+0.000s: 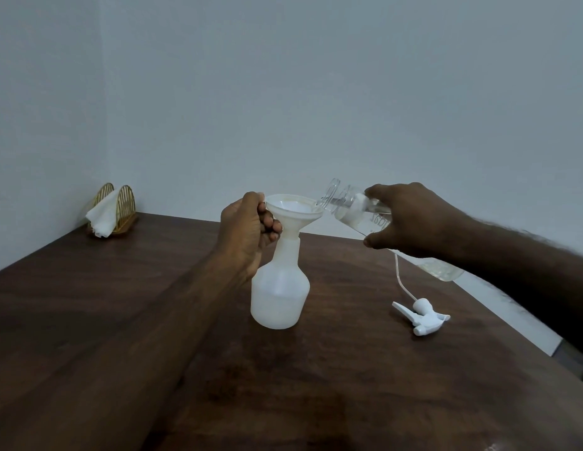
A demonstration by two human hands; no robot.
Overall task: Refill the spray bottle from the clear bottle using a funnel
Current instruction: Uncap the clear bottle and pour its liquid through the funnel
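Nearest to us, the brown table [121,320] is spreading out under our two bare forearms, which are reaching forward toward the spray bottle [280,294].

Our left hand [248,229] is holding the white funnel [293,209] by its left side, thumb on the rim and fingers curling under the cone. Our right hand [410,219] is gripping the clear bottle [352,209] from above, fingers and thumb wrapping its body. We are holding this bottle tilted to the right of the spray bottle, its open mouth just at the funnel's right rim. Clear liquid is showing inside it, but we cannot tell whether any is running out.

The funnel is sitting upright in the neck of the spray bottle, which is standing uncapped on the table, straight ahead of us.

To the right of the spray bottle and a little nearer us, its white spray head [420,317] is lying on its side, its thin tube [399,271] trailing away toward the clear bottle.

Far to the left of the spray bottle, against the pale wall [283,92], a gold wire napkin holder [124,203] is standing with a white napkin [101,216] in it.
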